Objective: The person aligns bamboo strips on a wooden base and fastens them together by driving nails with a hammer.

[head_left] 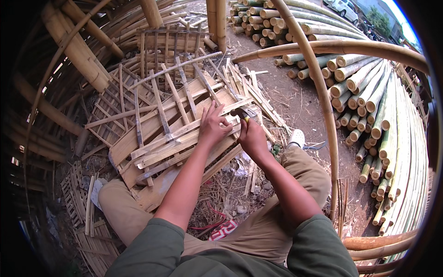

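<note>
My right hand (252, 137) is wrapped round a claw hammer (243, 113), close to its dark metal head. The hammer is over the right part of a lattice of bamboo slats (161, 115), where thin cross strips lie over long strips. Just left of the hammer, my left hand (214, 127) rests on the slats; thumb and forefinger meet in a pinch, the other fingers reach forward. Whatever the pinch may hold is too small to make out. Under the lattice lie wide wooden boards (121, 145), between my bent legs.
Finished-looking slatted panels (168, 44) lean behind the lattice. Loose strips (258, 94) are heaped to its right. Curved bamboo poles (318, 83) cross on the right, before stacked bamboo poles (364, 99). A red and white packet (223, 229) lies between my legs.
</note>
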`<state>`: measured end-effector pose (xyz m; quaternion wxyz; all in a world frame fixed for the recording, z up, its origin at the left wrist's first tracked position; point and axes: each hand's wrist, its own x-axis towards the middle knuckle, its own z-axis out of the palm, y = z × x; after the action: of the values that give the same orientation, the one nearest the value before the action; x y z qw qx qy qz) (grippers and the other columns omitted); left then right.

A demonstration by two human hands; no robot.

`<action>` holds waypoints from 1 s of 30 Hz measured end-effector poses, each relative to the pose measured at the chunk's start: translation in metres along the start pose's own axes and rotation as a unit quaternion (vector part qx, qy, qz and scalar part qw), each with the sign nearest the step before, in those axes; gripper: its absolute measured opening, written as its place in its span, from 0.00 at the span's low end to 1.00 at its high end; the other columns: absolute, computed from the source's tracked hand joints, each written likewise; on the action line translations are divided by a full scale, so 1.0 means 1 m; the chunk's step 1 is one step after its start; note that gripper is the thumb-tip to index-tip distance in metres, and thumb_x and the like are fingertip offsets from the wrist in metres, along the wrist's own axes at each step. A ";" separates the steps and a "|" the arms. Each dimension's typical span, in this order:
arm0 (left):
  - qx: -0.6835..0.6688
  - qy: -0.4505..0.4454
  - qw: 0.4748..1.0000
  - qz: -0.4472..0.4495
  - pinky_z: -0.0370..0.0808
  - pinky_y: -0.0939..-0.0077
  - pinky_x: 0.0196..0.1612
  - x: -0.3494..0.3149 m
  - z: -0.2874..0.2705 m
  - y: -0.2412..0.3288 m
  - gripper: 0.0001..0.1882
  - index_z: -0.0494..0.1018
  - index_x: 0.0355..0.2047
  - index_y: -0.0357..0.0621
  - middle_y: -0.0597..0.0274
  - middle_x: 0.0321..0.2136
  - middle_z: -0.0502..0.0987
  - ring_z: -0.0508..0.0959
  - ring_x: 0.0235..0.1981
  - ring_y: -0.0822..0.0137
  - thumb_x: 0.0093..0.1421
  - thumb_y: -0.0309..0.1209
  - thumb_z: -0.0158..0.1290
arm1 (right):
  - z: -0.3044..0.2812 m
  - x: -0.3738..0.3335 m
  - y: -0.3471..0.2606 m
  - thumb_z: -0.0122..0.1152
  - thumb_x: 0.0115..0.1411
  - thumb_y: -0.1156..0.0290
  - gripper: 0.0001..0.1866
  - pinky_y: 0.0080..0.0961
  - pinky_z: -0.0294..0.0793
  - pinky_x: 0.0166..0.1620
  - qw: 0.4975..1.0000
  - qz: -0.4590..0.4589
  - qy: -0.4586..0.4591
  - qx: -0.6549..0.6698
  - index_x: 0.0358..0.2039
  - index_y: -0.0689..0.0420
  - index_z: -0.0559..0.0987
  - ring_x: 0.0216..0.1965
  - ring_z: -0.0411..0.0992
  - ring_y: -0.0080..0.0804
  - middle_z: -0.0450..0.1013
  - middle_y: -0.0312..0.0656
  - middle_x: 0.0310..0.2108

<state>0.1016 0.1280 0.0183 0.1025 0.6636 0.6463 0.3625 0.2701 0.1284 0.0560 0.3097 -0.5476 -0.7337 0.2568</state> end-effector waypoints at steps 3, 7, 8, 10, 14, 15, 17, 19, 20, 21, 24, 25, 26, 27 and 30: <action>-0.003 0.005 1.000 0.010 0.43 0.52 0.74 0.001 0.001 -0.002 0.08 0.81 0.18 0.50 0.58 0.63 0.69 0.56 0.71 0.54 0.49 0.36 0.65 | -0.004 0.000 -0.004 0.49 0.70 0.62 0.17 0.56 0.73 0.36 0.999 0.002 -0.001 0.032 0.34 0.65 0.75 0.31 0.75 0.65 0.75 0.64 0.25; 0.003 0.003 1.000 0.012 0.46 0.53 0.73 0.001 0.003 -0.002 0.09 0.81 0.17 0.50 0.59 0.63 0.70 0.58 0.70 0.54 0.49 0.37 0.65 | 0.004 -0.002 0.008 0.48 0.70 0.60 0.18 0.55 0.75 0.37 0.994 0.012 -0.051 -0.100 0.35 0.65 0.75 0.31 0.76 0.64 0.76 0.63 0.26; -0.005 -0.004 1.000 0.006 0.47 0.54 0.73 0.001 0.004 -0.002 0.09 0.81 0.17 0.50 0.59 0.62 0.70 0.58 0.70 0.54 0.49 0.37 0.65 | 0.002 0.000 0.009 0.48 0.70 0.61 0.18 0.55 0.74 0.37 0.995 0.002 -0.048 -0.088 0.34 0.65 0.75 0.31 0.76 0.64 0.76 0.63 0.26; -0.008 0.001 1.000 0.005 0.47 0.54 0.73 0.000 0.003 -0.005 0.09 0.80 0.17 0.50 0.59 0.62 0.71 0.58 0.70 0.54 0.49 0.37 0.66 | -0.002 -0.001 -0.002 0.48 0.70 0.61 0.19 0.56 0.74 0.35 0.997 -0.008 -0.019 -0.070 0.33 0.66 0.74 0.30 0.76 0.64 0.75 0.64 0.25; 0.000 0.012 1.000 0.005 0.51 0.56 0.72 -0.001 0.001 -0.001 0.09 0.80 0.17 0.49 0.60 0.62 0.71 0.59 0.70 0.54 0.48 0.36 0.66 | 0.001 -0.004 0.000 0.48 0.70 0.60 0.19 0.55 0.74 0.30 0.997 -0.058 0.052 -0.028 0.33 0.65 0.73 0.26 0.75 0.64 0.75 0.62 0.22; 0.000 0.012 1.000 0.006 0.51 0.56 0.72 0.000 0.002 -0.001 0.09 0.80 0.17 0.49 0.60 0.62 0.71 0.59 0.70 0.54 0.48 0.36 0.66 | 0.003 -0.005 0.002 0.48 0.70 0.59 0.19 0.55 0.74 0.32 0.996 -0.031 -0.015 -0.081 0.33 0.65 0.73 0.27 0.75 0.64 0.75 0.62 0.22; 0.007 0.003 1.000 0.004 0.53 0.58 0.71 0.001 0.004 -0.002 0.09 0.80 0.17 0.49 0.60 0.62 0.71 0.60 0.69 0.54 0.48 0.36 0.66 | 0.012 -0.008 0.015 0.47 0.70 0.58 0.20 0.56 0.74 0.33 0.995 -0.025 -0.036 -0.090 0.33 0.65 0.73 0.28 0.76 0.64 0.75 0.63 0.23; 0.002 0.006 1.000 0.004 0.54 0.58 0.70 0.001 0.003 -0.003 0.09 0.80 0.17 0.49 0.60 0.62 0.71 0.60 0.69 0.54 0.48 0.36 0.66 | 0.008 -0.004 0.011 0.48 0.70 0.59 0.20 0.56 0.74 0.33 0.995 -0.029 -0.034 -0.084 0.32 0.65 0.73 0.28 0.75 0.64 0.75 0.63 0.23; -0.004 0.009 1.000 0.003 0.54 0.59 0.70 0.001 0.003 -0.003 0.09 0.80 0.17 0.48 0.60 0.62 0.71 0.60 0.69 0.53 0.47 0.36 0.66 | 0.005 -0.001 0.010 0.48 0.70 0.59 0.19 0.56 0.73 0.33 0.996 -0.033 -0.032 -0.078 0.32 0.64 0.73 0.28 0.75 0.65 0.75 0.63 0.23; -0.003 0.009 1.000 0.002 0.54 0.59 0.70 0.000 0.002 -0.002 0.09 0.80 0.17 0.48 0.60 0.62 0.71 0.60 0.69 0.53 0.47 0.36 0.66 | 0.002 -0.001 0.004 0.48 0.70 0.59 0.19 0.56 0.73 0.33 0.996 -0.033 -0.034 -0.077 0.32 0.64 0.73 0.28 0.75 0.65 0.75 0.63 0.23; -0.008 0.017 1.000 0.000 0.54 0.58 0.70 -0.002 0.000 -0.002 0.08 0.80 0.17 0.48 0.61 0.62 0.72 0.60 0.69 0.54 0.47 0.34 0.66 | -0.007 0.003 -0.008 0.50 0.69 0.62 0.17 0.56 0.73 0.33 0.999 -0.015 0.036 0.021 0.32 0.65 0.73 0.28 0.75 0.65 0.74 0.63 0.22; -0.005 0.017 1.000 -0.002 0.55 0.58 0.70 -0.001 0.000 -0.002 0.08 0.80 0.17 0.48 0.61 0.61 0.72 0.60 0.69 0.54 0.47 0.34 0.66 | -0.007 0.002 -0.008 0.50 0.69 0.62 0.17 0.56 0.73 0.33 0.999 -0.016 0.036 0.020 0.32 0.65 0.73 0.28 0.75 0.65 0.74 0.63 0.22; -0.002 0.018 1.000 -0.004 0.55 0.59 0.70 -0.002 -0.001 -0.002 0.08 0.79 0.17 0.48 0.61 0.61 0.72 0.60 0.69 0.54 0.47 0.34 0.66 | -0.007 0.000 -0.008 0.50 0.69 0.61 0.17 0.56 0.73 0.33 0.999 -0.027 0.031 -0.012 0.33 0.65 0.73 0.28 0.75 0.65 0.74 0.63 0.23; -0.003 0.017 1.000 -0.003 0.55 0.59 0.70 -0.001 -0.001 -0.001 0.08 0.79 0.17 0.48 0.61 0.61 0.72 0.60 0.69 0.54 0.47 0.34 0.66 | -0.007 -0.001 -0.006 0.50 0.70 0.60 0.18 0.56 0.73 0.33 0.998 -0.037 0.028 -0.046 0.33 0.65 0.73 0.28 0.75 0.65 0.74 0.63 0.23; 0.019 0.000 1.000 0.003 0.55 0.58 0.70 0.000 -0.001 -0.001 0.08 0.79 0.17 0.48 0.61 0.61 0.72 0.60 0.69 0.54 0.47 0.34 0.66 | 0.005 -0.002 0.010 0.48 0.70 0.59 0.20 0.57 0.73 0.39 0.994 0.011 -0.075 -0.081 0.34 0.66 0.74 0.33 0.75 0.65 0.75 0.65 0.27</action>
<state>0.1009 0.1276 0.0182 0.0890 0.6676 0.6509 0.3504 0.2732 0.1292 0.0451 0.2055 -0.5579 -0.7674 0.2402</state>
